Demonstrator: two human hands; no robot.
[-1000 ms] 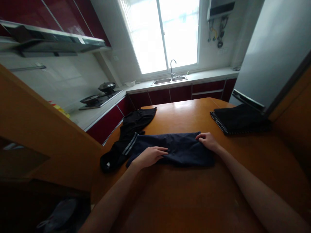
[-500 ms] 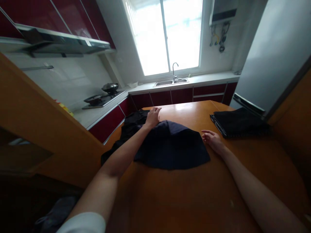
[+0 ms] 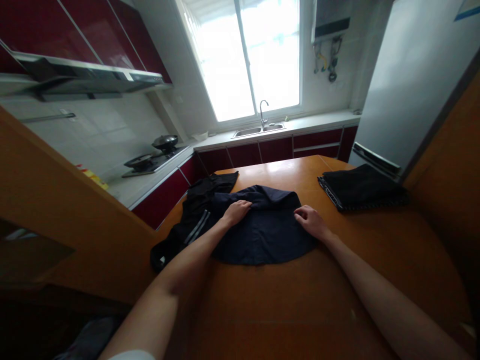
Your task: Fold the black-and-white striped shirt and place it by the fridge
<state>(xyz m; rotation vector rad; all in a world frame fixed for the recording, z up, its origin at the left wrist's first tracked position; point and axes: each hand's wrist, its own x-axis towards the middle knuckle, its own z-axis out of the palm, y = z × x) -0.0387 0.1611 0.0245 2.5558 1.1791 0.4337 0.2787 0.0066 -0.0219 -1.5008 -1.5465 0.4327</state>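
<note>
Left grip [image 3: 237, 212] and right grip [image 3: 312, 221] angle inward, backs uppermost. The left's fingers lie together on the navy cloth [image 3: 262, 237], which spreads between them; the right's curl at its edge. Whether either pinches fabric, I cannot tell. A black garment [image 3: 193, 210] lies left of the left grip.

room lies between navy cloth [image 3: 264, 235] and folded stack [image 3: 363, 186].

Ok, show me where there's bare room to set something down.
The table is bare below the navy cloth, between the left arm and right arm; also from that cloth to the far edge and across to the folded black clothes. It's crowded at left, where crumpled black clothing meets the navy cloth, and at the left hand.
</note>
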